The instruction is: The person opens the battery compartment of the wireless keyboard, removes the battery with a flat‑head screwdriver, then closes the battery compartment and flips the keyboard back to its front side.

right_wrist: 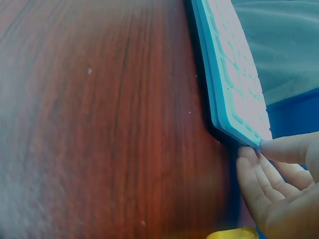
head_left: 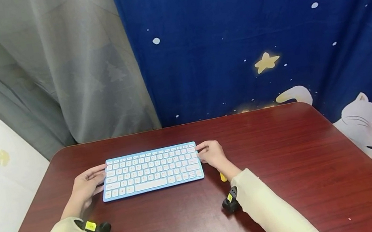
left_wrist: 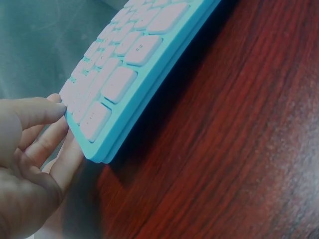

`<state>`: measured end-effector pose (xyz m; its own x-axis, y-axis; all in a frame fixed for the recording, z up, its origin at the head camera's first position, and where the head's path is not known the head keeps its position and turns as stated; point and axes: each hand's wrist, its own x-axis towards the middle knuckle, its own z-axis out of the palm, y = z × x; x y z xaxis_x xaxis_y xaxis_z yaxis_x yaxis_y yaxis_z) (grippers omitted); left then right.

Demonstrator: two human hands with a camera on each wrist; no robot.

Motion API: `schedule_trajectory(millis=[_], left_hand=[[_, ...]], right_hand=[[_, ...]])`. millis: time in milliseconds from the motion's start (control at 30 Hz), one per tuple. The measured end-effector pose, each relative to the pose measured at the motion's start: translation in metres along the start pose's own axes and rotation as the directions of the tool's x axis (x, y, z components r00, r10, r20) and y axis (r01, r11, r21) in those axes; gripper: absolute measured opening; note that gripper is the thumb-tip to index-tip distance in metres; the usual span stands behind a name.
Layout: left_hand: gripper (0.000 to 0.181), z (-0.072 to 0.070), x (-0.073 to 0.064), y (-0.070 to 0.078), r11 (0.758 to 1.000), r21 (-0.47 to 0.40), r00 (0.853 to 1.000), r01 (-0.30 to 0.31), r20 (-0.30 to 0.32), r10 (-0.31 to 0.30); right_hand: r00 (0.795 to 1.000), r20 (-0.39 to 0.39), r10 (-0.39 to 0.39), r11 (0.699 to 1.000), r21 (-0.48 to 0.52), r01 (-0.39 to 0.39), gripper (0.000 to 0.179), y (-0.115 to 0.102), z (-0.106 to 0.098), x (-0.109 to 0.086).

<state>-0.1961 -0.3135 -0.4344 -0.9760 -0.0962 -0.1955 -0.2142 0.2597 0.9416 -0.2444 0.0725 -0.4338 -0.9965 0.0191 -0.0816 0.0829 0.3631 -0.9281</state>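
Observation:
A light-blue keyboard (head_left: 154, 184) with white keys lies between both hands, its long side running left to right in the head view. My left hand (head_left: 87, 186) pinches its left end, thumb at the top edge and fingers underneath, as the left wrist view of the keyboard (left_wrist: 119, 85) shows. The right hand (head_left: 213, 154) grips the opposite end; in the right wrist view its thumb (right_wrist: 286, 148) is at the rim and the other fingers curl below. A dark shadow runs along the keyboard's near edge, close over the table.
The dark red wooden table (head_left: 291, 168) extends far to the right. A small yellow object (head_left: 223, 177) shows beside my right wrist, partly hidden. Grey curtain (head_left: 96, 65) and a blue starry curtain (head_left: 205, 55) hang behind the table's far edge.

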Motion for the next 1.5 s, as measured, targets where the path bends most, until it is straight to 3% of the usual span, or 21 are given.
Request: schedule_trajectory(millis=[167, 400, 567, 767, 967, 1167, 1500], left_hand=[[0.049, 0.0, -0.001, -0.001, 1.0, -0.02, 1.0, -0.011, 0.009, 0.011], [0.046, 0.001, -0.003, -0.001, 0.994, -0.078, 0.997, -0.07, 0.028, 0.073], [0.046, 0.002, -0.004, 0.002, 0.981, -0.178, 0.996, -0.076, 0.039, 0.084], [0.05, 0.002, -0.008, 0.008, 0.945, -0.322, 0.99, -0.053, 0.107, 0.092], [0.049, 0.002, -0.013, 0.016, 0.937, -0.344, 0.978, -0.059, 0.167, 0.123], [0.047, 0.0, -0.019, 0.024, 0.929, -0.352, 0.975, -0.116, 0.14, 0.174], [0.04, 0.003, -0.03, 0.036, 0.867, -0.441, 0.958, -0.232, 0.052, 0.283]], right_hand=[[1.0, -0.006, -0.004, 1.0, -0.006, 0.004, 0.019, 0.0, -0.002, 0.001], [1.0, -0.005, 0.025, 1.0, 0.015, -0.025, 0.02, -0.003, -0.005, -0.002], [1.0, 0.004, 0.029, 0.999, 0.035, -0.029, 0.02, -0.007, -0.006, -0.003], [0.999, 0.014, 0.03, 0.998, 0.046, -0.031, 0.02, -0.01, -0.005, -0.005], [0.999, 0.029, 0.036, 0.998, 0.047, -0.037, 0.02, -0.009, -0.005, -0.006], [0.998, 0.05, 0.037, 0.998, 0.055, -0.04, 0.02, -0.007, -0.004, -0.005], [0.997, 0.073, 0.026, 0.995, 0.091, -0.033, 0.022, -0.007, -0.001, -0.003]])
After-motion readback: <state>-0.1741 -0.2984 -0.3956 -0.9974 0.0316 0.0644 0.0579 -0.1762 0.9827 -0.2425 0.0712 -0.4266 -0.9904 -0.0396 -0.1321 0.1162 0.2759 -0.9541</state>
